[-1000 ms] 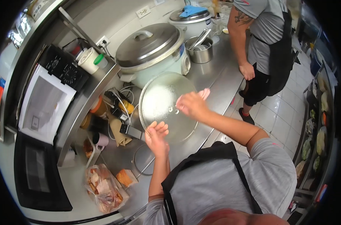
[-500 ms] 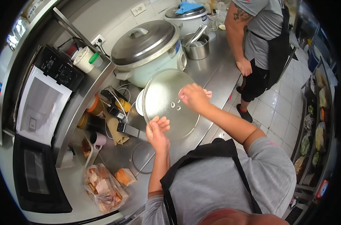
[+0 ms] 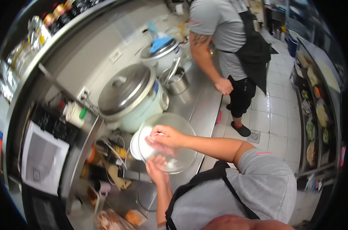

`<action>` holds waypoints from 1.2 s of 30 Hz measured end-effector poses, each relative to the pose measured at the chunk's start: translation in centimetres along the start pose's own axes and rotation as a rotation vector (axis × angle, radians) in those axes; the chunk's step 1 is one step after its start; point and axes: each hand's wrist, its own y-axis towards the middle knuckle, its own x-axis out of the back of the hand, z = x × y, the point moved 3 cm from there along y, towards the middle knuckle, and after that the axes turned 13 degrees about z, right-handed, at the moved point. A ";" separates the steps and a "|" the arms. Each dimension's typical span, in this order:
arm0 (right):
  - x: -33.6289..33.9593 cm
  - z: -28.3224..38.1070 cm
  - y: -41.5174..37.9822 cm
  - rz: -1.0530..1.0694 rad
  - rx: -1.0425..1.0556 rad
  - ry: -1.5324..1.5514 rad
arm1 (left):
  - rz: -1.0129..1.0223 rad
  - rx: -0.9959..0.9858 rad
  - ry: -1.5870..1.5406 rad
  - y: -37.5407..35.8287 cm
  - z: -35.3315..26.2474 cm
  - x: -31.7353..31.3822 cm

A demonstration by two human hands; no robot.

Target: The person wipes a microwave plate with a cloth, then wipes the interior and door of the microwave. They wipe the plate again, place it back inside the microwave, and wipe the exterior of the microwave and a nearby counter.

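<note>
A round clear glass microwave plate (image 3: 185, 147) is tilted over the steel counter, in front of a big rice cooker. My left hand (image 3: 157, 171) grips its near-left rim, fingers against the glass. Over the upper left of the plate is my right hand (image 3: 167, 137), fingers bunched together at the glass. Whatever lies between those fingers, if anything, is too small to make out. A white round dish (image 3: 135, 147) shows beside and through the plate's left edge.
Behind the plate stands the rice cooker (image 3: 133, 109), with a steel pot of utensils (image 3: 178, 84) beside it. An open microwave (image 3: 43, 159) is at left. Bagged bread (image 3: 109, 220) lies at the near edge. Another person (image 3: 224, 46) stands by the counter's far end.
My right hand has moved from the plate's right side to its upper left. The small whitish bits seen on the glass are no longer visible. The camera view has shifted.
</note>
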 end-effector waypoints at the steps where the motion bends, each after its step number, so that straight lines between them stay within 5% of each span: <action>1: 1.1 0.1 0.4 0.001 -0.051 0.031 | 0.035 0.021 0.015 0.3 0.6 0.3; 3: 2.8 -0.6 1.5 0.028 -0.162 0.106 | 0.076 0.055 0.040 1.0 2.5 1.1; 7: 9.3 1.4 -1.3 -0.140 -0.003 -0.691 | 0.200 0.071 0.123 2.1 4.8 1.8; 8: 11.9 2.1 -1.7 -0.182 0.006 -0.791 | 0.093 0.147 -0.185 1.9 5.0 1.5; 12: 25.8 5.6 -2.3 -0.623 -0.186 -0.633 | 0.165 0.141 -0.181 1.9 4.5 0.4; 13: 28.1 6.7 -2.2 -0.736 -0.173 -0.363 | 0.165 0.128 -0.192 2.0 4.6 0.2; 15: 31.4 11.3 -1.7 -0.804 -0.331 -0.369 | 0.190 0.145 -0.186 1.9 4.2 -0.5; 21: 38.5 15.1 2.1 -1.066 -0.250 -0.433 | 0.180 0.165 -0.149 1.2 3.6 -0.8; 24: 39.6 13.7 5.2 -0.863 -0.393 -0.470 | 0.173 0.148 -0.127 0.8 3.8 -0.2; 28: 29.4 8.9 9.3 -0.147 -0.504 -0.409 | 0.126 0.141 -0.086 0.6 4.1 0.8; 30: 21.6 4.1 8.9 0.419 -0.255 -0.446 | 0.127 0.142 -0.107 0.5 3.9 0.5; 32: 11.1 4.7 4.1 0.549 -0.374 -0.806 | 0.129 0.157 -0.088 0.4 3.4 0.1; 33: 8.9 -1.7 2.6 0.601 -0.037 -0.931 | 0.130 0.161 -0.082 0.4 3.2 0.1; 34: 5.6 -1.6 0.6 0.607 0.080 -0.955 | 0.138 0.155 -0.080 0.7 3.4 0.4; 35: 2.8 -3.0 -1.4 0.676 0.006 -0.652 | 0.148 0.149 -0.078 1.3 3.8 0.7; 36: 0.6 -2.4 -2.8 0.720 -0.073 -0.784 | 0.160 0.144 -0.077 1.6 4.1 1.0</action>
